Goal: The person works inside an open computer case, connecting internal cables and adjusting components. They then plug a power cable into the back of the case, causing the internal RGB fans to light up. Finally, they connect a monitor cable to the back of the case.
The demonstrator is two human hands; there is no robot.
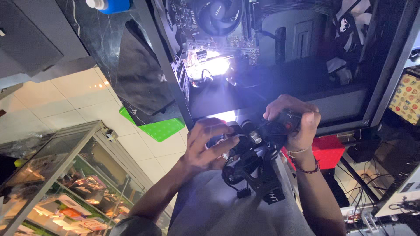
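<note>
Both hands grasp a black headlamp (256, 146) at frame centre: left hand (208, 146) and right hand (297, 124) clenched on it. Open computer case (262, 52) above; tiled floor (65, 96) at left.

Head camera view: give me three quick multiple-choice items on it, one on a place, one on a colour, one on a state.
1. Where is the black headlamp?
A. Inside the computer case
B. Between the two hands, in front of the case
C. On the glass cabinet

2. What colour is the flat mat by the case's corner?
A. Green
B. Yellow
C. White

3. What state is the computer case in?
A. Side closed, dark
B. Wrapped in plastic
C. Side open, inside lit

Answers: 1 B, the left hand and right hand both grip the headlamp, strap hanging below. 2 A, the mat shows bright green against the pale floor tiles. 3 C, the motherboard and fan are exposed with a bright glare on them.
</note>
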